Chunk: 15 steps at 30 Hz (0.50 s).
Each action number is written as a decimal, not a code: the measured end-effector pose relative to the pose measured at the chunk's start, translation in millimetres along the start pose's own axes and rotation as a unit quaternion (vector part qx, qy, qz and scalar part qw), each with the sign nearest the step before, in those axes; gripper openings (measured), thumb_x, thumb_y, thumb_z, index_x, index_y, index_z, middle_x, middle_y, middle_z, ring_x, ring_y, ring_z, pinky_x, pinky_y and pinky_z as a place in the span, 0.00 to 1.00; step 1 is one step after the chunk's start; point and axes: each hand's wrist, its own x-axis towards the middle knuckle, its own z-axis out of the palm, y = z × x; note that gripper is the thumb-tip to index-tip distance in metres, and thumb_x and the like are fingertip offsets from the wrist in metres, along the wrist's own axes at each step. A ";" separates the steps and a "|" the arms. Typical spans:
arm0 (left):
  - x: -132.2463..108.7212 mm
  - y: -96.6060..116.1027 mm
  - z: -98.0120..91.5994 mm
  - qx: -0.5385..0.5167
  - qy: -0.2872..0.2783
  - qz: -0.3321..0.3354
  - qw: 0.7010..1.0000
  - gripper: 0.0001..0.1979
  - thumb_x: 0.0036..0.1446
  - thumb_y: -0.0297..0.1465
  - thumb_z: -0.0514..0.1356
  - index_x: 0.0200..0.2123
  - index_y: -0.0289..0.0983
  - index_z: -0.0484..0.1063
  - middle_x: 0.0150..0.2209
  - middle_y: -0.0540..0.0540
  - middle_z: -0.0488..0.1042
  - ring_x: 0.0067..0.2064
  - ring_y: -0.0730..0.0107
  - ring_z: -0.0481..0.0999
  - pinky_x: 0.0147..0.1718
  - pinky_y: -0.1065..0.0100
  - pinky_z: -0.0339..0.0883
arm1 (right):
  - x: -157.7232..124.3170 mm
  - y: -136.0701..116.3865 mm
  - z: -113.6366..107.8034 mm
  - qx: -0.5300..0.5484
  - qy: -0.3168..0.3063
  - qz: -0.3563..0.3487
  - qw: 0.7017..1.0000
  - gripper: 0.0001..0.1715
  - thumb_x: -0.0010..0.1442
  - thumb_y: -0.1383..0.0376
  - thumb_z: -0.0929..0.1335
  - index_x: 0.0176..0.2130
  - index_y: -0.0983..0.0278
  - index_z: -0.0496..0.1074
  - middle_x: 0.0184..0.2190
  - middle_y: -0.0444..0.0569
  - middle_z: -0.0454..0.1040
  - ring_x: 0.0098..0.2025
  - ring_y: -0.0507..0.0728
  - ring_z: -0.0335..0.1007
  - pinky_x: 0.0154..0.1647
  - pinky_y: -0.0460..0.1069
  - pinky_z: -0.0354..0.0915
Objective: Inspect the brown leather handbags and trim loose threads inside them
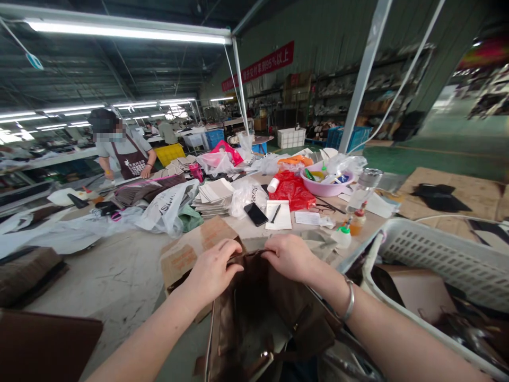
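Note:
A dark brown bag [294,318] is held upright in front of me, its mouth turned toward me and its inside in shadow. My left hand [217,265] pinches its far upper edge on the left. A short way to the right, my right hand [290,257] grips the same edge, with a bangle on that wrist. Small metal fittings glint on the bag's lower part. Just behind my left hand stands a cardboard box [199,246]. A phone [255,214] and a notepad [283,220] with a black pen [275,214] lie beyond the hands.
A white plastic basket [437,241] with brown pieces stands at the right. Glue bottles [342,237], a pink basin [326,183] and a red plastic bag [293,190] are on the table. Stacked brown pieces [29,276] lie left. Across the table stands a co-worker [129,154] in an apron.

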 end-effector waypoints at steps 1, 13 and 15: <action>-0.7 0.0 -1.0 0.014 0.004 0.010 1.000 0.11 0.51 0.28 0.60 0.39 0.41 0.65 0.43 0.49 0.71 0.44 0.65 0.73 0.44 0.64 0.66 | 0.2 -0.7 0.4 0.003 0.002 0.002 1.000 0.15 0.59 0.59 0.63 0.30 0.62 0.75 0.31 0.47 0.77 0.35 0.55 0.71 0.33 0.46 0.58; 0.6 21.5 -2.8 0.115 0.034 0.036 0.992 0.06 0.55 0.31 0.59 0.36 0.38 0.68 0.40 0.46 0.71 0.41 0.63 0.72 0.42 0.61 0.67 | -5.6 0.1 7.8 0.029 0.027 0.038 0.999 0.15 0.60 0.58 0.62 0.30 0.62 0.74 0.31 0.48 0.76 0.35 0.55 0.71 0.32 0.47 0.58; 2.2 24.8 -0.2 0.130 0.049 0.048 0.989 0.04 0.55 0.31 0.58 0.35 0.38 0.69 0.39 0.46 0.72 0.41 0.63 0.72 0.45 0.60 0.66 | -5.8 -0.3 7.7 0.027 0.024 0.040 0.999 0.15 0.60 0.59 0.62 0.31 0.62 0.74 0.32 0.48 0.77 0.35 0.55 0.71 0.33 0.47 0.58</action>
